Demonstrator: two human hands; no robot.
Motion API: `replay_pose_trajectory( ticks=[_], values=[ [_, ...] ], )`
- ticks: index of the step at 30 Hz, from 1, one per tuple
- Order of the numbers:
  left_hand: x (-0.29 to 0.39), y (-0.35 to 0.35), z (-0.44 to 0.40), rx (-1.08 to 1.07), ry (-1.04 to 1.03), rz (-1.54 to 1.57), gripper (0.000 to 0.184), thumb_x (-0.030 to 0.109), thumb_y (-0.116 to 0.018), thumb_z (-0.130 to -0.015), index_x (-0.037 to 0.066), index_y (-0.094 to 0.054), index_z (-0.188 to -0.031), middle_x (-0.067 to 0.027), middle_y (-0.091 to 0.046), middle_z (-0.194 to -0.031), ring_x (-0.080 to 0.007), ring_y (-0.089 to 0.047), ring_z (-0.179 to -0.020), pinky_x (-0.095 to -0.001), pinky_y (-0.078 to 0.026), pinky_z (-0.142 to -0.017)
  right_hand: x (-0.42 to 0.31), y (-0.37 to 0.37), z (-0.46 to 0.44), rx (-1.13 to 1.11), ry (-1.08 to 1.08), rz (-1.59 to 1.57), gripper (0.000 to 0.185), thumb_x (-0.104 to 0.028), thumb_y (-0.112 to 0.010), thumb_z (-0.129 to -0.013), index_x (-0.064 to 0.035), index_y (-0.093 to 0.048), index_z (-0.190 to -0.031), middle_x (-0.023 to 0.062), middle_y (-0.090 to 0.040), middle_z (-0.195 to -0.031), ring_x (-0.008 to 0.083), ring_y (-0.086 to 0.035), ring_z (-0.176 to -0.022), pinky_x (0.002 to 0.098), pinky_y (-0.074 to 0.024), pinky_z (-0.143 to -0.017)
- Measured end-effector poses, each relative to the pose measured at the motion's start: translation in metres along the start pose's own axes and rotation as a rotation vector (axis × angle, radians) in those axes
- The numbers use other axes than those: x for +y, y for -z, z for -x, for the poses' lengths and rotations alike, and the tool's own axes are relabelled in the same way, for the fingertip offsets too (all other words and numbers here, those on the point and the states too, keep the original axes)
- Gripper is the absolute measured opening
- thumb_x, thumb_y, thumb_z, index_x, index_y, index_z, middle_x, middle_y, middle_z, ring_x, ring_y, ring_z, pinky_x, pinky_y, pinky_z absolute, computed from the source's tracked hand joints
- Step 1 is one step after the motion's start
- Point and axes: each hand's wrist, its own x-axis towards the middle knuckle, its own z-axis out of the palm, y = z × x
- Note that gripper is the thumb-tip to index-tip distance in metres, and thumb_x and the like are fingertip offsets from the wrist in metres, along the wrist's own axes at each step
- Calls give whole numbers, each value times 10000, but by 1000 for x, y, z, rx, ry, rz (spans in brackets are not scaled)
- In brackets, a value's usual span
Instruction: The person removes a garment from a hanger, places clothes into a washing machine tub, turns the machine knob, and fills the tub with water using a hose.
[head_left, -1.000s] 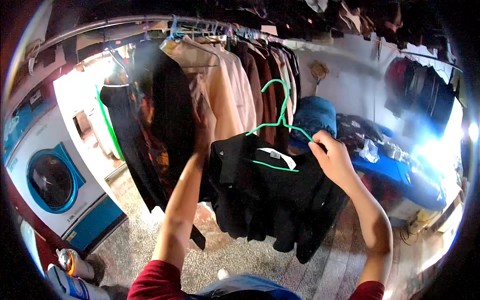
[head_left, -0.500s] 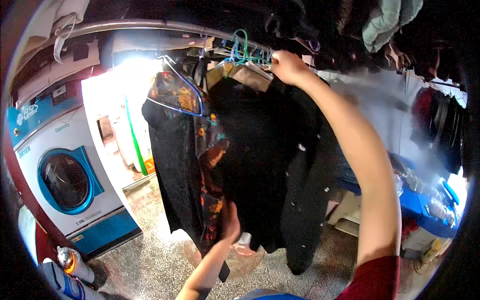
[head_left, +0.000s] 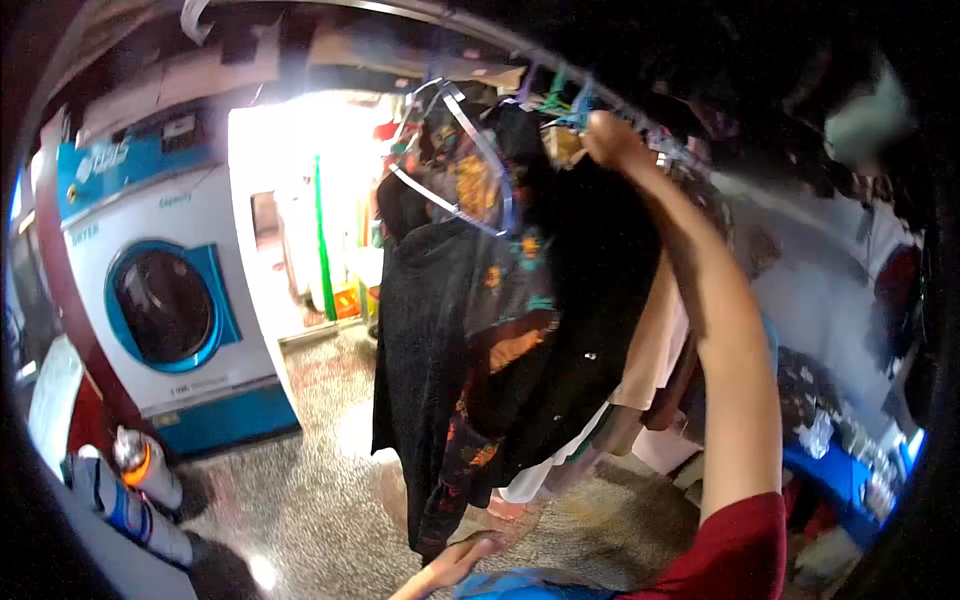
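My right hand (head_left: 612,145) is raised to the hanging rail, its fingers closed at the top of a black garment (head_left: 595,250), where a hanger seems to be; the grip itself is partly hidden. To its left hangs a dark garment with an orange floral trim (head_left: 490,280), and a blue-and-white hanger (head_left: 447,200) shows across its top. Low in front, my left hand (head_left: 465,555) is stretched out with fingers extended, just below the floral garment's lower end, apparently holding nothing.
A blue-and-white dryer (head_left: 190,300) stands at left beside a bright doorway. Several canisters (head_left: 150,465) are on the lower left. The metal rail (head_left: 490,35) runs overhead, with more clothes (head_left: 655,340) behind the black garment. A blue surface (head_left: 830,475) holds clutter at right.
The view has turned left, so things sit further right. The black garment has swung edge-on beside the floral one, uncovering lighter clothes behind. My left hand has dropped away from the floral garment.
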Motion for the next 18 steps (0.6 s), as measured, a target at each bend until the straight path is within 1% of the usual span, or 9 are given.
replay_pose_trajectory(
  ticks=[1, 3, 4, 6, 7, 11, 14, 16, 18],
  values=[
    [-23, 2, 2, 10, 25, 129, 423, 319, -358, -965, -7, -486, -1203, -111, -541, -1176, -174, -497, -1089, -283, -362, -941, -3, 10, 7, -42, 64, -129, 361, -344, -527, -799, 4, -593, -869, 201, -620, -858, 276, -607, -773, 393, -477, -666],
    [-74, 20, 1, 114, -73, -79, 404, 307, -403, -951, 5, -488, -1207, -124, -581, -1114, -199, -531, -1045, -311, -397, -913, 5, 0, -7, -17, 117, -277, 479, -516, -576, -758, -38, -611, -775, 137, -621, -751, 221, -595, -709, 369, -469, -648],
    [-88, 18, 13, 196, -133, -196, 399, 306, -420, -944, 15, -488, -1209, -135, -590, -1101, -216, -535, -1042, -327, -406, -906, -28, 30, 21, 13, 55, -236, 410, -445, -607, -788, -44, -613, -874, 120, -633, -818, 230, -604, -739, 359, -484, -676],
    [-78, 22, 31, 121, 159, -156, 386, 299, -439, -930, 44, -483, -1217, -151, -590, -1108, -241, -540, -1038, -354, -424, -884, 7, 28, 40, 313, 284, -202, 339, -145, -522, -865, -36, -495, -1185, 139, -571, -1093, 228, -566, -981, 347, -459, -838],
    [-91, 28, 39, 97, 146, -130, 375, 295, -453, -921, 62, -489, -1212, -166, -578, -1132, -258, -536, -1047, -364, -419, -886, -6, 40, 72, 399, 174, -72, 383, -91, -482, -871, -59, -449, -1250, 123, -492, -1234, 236, -482, -1132, 373, -405, -944],
    [-89, 81, 46, -114, 400, -229, 473, 388, -429, -914, 43, -443, -1238, -199, -545, -1159, -311, -522, -1075, -378, -408, -896, -95, 5, 167, 706, 312, -222, 351, -103, -491, -867, -55, -472, -1215, 122, -510, -1185, 227, -494, -1089, 367, -412, -913],
    [-118, 121, 44, -46, 195, -217, 501, 434, -446, -899, 25, -485, -1187, -204, -567, -1112, -326, -538, -1041, -382, -418, -878, -185, -84, 232, 441, 388, -505, 329, -111, -497, -865, -52, -489, -1188, 121, -523, -1148, 220, -503, -1056, 362, -418, -889],
    [-121, 171, 35, -189, 281, -273, 487, 430, -451, -898, 23, -508, -1160, -213, -577, -1084, -351, -544, -1021, -395, -426, -866, -247, -156, 261, 104, 351, -699, 315, -117, -502, -863, -50, -501, -1170, 120, -532, -1123, 215, -509, -1034, 359, -422, -873],
    [-113, 221, 38, -155, 176, -399, 464, 413, -451, -898, 30, -511, -1154, -229, -580, -1054, -381, -542, -1004, -416, -430, -854, -304, -235, 290, -244, 218, -850, 301, -122, -506, -861, -48, -512, -1152, 120, -541, -1099, 211, -515, -1012, 356, -426, -858]
  ],
)
